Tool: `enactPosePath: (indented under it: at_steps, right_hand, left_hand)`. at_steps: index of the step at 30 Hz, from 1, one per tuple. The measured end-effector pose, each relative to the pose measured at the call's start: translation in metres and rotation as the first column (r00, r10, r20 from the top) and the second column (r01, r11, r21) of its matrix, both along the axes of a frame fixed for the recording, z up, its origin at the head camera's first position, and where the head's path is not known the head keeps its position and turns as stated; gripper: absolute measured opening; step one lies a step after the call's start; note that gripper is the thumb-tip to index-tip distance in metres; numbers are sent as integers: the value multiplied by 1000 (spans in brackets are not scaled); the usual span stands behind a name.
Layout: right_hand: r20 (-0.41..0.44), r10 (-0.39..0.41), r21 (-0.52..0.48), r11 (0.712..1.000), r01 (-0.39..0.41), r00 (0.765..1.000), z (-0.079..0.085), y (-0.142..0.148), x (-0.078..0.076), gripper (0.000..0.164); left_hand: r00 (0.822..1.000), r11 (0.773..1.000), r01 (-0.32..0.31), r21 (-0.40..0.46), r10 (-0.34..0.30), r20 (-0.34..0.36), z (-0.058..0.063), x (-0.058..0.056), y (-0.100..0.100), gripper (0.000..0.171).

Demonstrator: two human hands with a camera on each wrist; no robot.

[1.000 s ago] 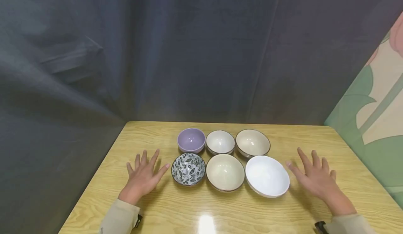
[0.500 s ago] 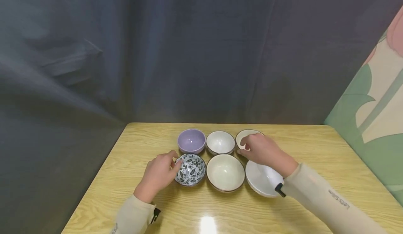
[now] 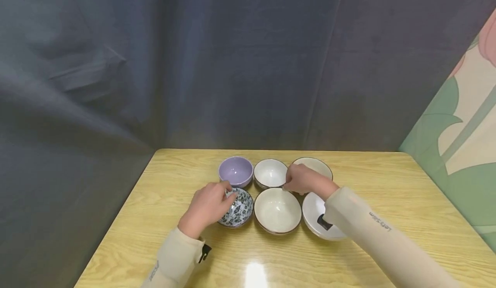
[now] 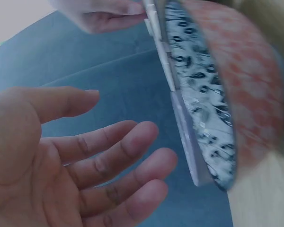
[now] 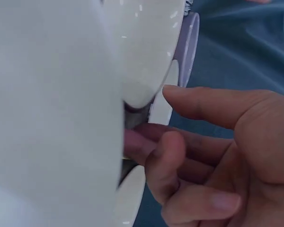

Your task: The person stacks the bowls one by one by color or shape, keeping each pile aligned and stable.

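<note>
In the head view my left hand (image 3: 207, 206) hovers over the left rim of a bowl with a dark leaf pattern (image 3: 239, 208). Its thumb and fingers are apart and loosely bent, holding nothing; the left wrist view shows the bowl's pinkish floral outside (image 4: 248, 71). My right hand (image 3: 306, 179) reaches to the far rim of the front cream bowl (image 3: 277, 210). From the right wrist, the thumb (image 5: 203, 104) sits right at the cream bowl's edge (image 5: 142, 56). Two fingers extend down between the bowls, while the others curl.
Behind stand a purple bowl (image 3: 235, 171), a small white bowl (image 3: 270, 173) and a beige bowl (image 3: 315, 165). My right sleeve crosses above a large white bowl (image 3: 314, 212). Dark cloth (image 3: 248, 64) hangs behind the wooden table (image 3: 155, 197).
Both hands have come inward from beside the bowls. The right went over the back beige bowl, then left to the cream bowl's far rim; the left moved over the patterned bowl's rim.
</note>
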State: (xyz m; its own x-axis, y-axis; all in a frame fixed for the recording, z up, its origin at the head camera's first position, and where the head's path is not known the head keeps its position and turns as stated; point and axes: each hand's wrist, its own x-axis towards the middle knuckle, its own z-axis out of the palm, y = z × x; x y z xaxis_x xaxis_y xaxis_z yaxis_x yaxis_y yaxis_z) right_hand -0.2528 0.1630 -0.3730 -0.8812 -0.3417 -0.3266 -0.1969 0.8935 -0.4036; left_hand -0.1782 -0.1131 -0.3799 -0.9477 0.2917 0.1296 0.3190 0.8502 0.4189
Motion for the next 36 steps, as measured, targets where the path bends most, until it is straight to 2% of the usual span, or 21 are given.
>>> enactPosePath:
  at_steps: [3, 8, 13, 16, 20, 25, 31, 36]
  right_hand:
    - [20, 16, 9, 1000, -16, 1000, -6, -1, 1, 12]
    - [-8, 93, 21, 995, -93, 996, -12, -5, 6, 6]
    - [-14, 109, 61, 992, -108, 994, -17, -6, 10, 10]
    - [-22, 140, 80, 987, -138, 990, -16, -5, 11, 6]
    - [-40, 193, 75, 979, -190, 980, -16, -3, 13, 18]
    - [-89, 222, 79, 973, -216, 971, -14, 1, 15, 22]
    - [-189, 214, 43, 977, -210, 958, -5, 9, 17, 32]
    - [-263, 203, 0, 978, -210, 943, 6, 15, 22, 25]
  left_hand:
    - [1000, 1000, 14, 13, -14, -2, 3, -1, 6, 24]
    - [1000, 1000, 24, 15, -24, 1, 3, 1, 10, 20]
    - [1000, 1000, 24, 13, -24, 10, 1, 2, 10, 20]
    - [1000, 1000, 21, 10, -21, 6, 0, 2, 10, 20]
    - [1000, 1000, 18, 17, -18, 14, 0, 2, 10, 19]
    - [999, 999, 28, 18, -28, 17, 1, 1, 11, 19]
    - [999, 999, 39, 3, -39, -28, 1, -3, 13, 25]
    - [997, 1000, 21, 20, -20, -81, 1, -3, 17, 30]
